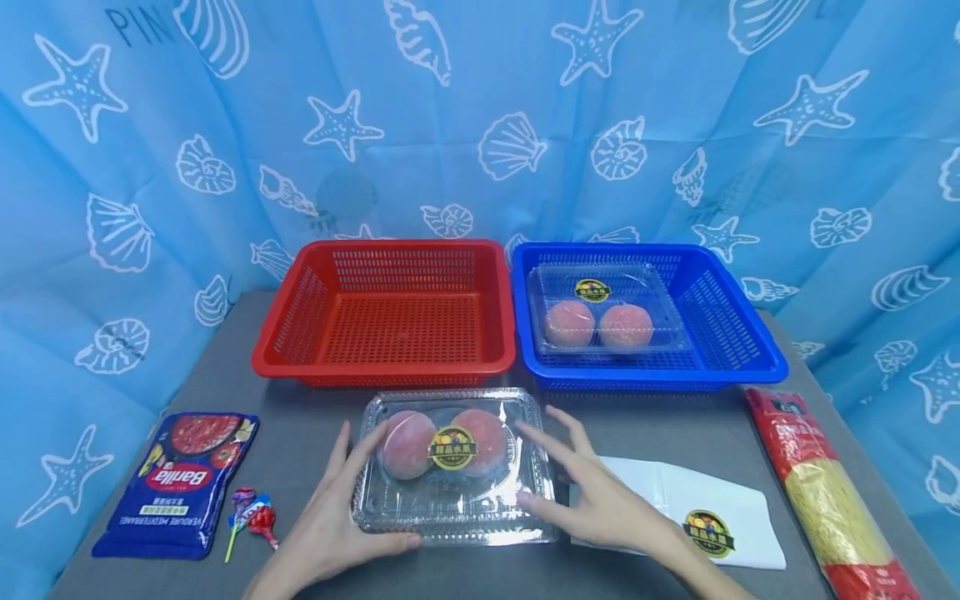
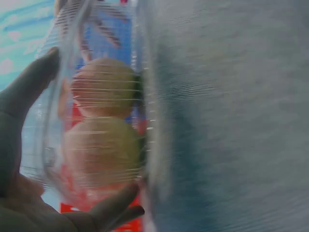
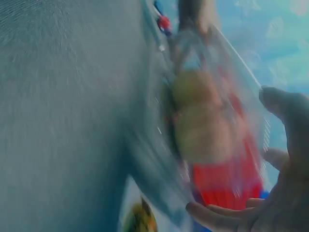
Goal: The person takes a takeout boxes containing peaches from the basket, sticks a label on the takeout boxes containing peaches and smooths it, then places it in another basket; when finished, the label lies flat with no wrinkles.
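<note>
A clear plastic clamshell box (image 1: 457, 525) with two pinkish peaches (image 1: 408, 446) inside lies in front of the baskets, a round black-and-gold label on its lid. My left hand (image 1: 330, 517) holds its left end, thumb at the near edge and fingers along the far side. At the opposite end my right hand (image 1: 600, 496) grips the box with spread fingers and thumb over the rim. Both wrist views are blurred; the left one shows thumb and fingers on opposite edges of the clamshell box (image 2: 101, 159).
Behind stand a red basket (image 1: 405, 367) and a blue basket (image 1: 720, 371), which holds another clamshell box (image 1: 600, 292) of peaches. At left lie a Barilla pouch (image 1: 180, 492) and several lollipops (image 1: 251, 512). A flat white labelled packet (image 1: 675, 483) and a noodle pack (image 1: 832, 500) lie right.
</note>
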Motion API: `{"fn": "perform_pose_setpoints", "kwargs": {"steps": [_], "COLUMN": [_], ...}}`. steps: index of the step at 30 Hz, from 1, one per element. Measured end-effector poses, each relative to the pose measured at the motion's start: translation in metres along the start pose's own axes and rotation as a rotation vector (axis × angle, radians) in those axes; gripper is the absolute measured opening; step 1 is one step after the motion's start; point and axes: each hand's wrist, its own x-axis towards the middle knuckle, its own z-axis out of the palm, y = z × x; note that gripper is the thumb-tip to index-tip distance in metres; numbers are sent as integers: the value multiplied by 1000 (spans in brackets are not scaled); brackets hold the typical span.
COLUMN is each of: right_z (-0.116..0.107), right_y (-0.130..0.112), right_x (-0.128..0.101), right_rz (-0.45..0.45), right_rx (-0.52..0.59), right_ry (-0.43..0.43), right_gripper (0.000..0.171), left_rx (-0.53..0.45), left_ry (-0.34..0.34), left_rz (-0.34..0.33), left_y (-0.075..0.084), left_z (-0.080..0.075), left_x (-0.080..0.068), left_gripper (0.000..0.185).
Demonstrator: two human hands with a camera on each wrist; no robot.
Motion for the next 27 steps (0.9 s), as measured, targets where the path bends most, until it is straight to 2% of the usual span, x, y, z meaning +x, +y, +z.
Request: {"fn": "perform_pose_setpoints", "kwargs": {"steps": [2,5,8,10,12,15,17,22,25,27], "right_z": [-17,-56,-100,-128,-152,-179,-191,-201,-200,-199], "right_y": [8,23,39,54,72,100,115,136,139,139], "right_x": [-3,-6,-9,-13,-19,-24,-26,-25,-25,-26], "right_rz": [6,3,35,96,199,361,436,450,439,458], "right_rx": [-14,-86,-211,-282,-339,-364,-348,-180,-96,-94], "right_ry": [108,344,538,592,572,457,379,229,201,205], "right_gripper": [80,81,73,74,84,105,113,113,111,112], "left_rx": [-30,-66,-98,-110,-113,-116,-122,-173,-325,-447], "left_ry": [40,84,103,108,112,122,127,120,80,44], "left_rz": [45,111,108,94,81,81,83,64,59,55], "left_y": [-6,-13,-16,-17,-18,-18,-18,-19,-17,-14], "left_z": [4,8,10,10,11,10,10,8,6,3], "left_x": [0,1,2,2,2,2,1,-2,-6,-10], "left_gripper": [124,121,117,115,113,111,110,104,99,97]}}
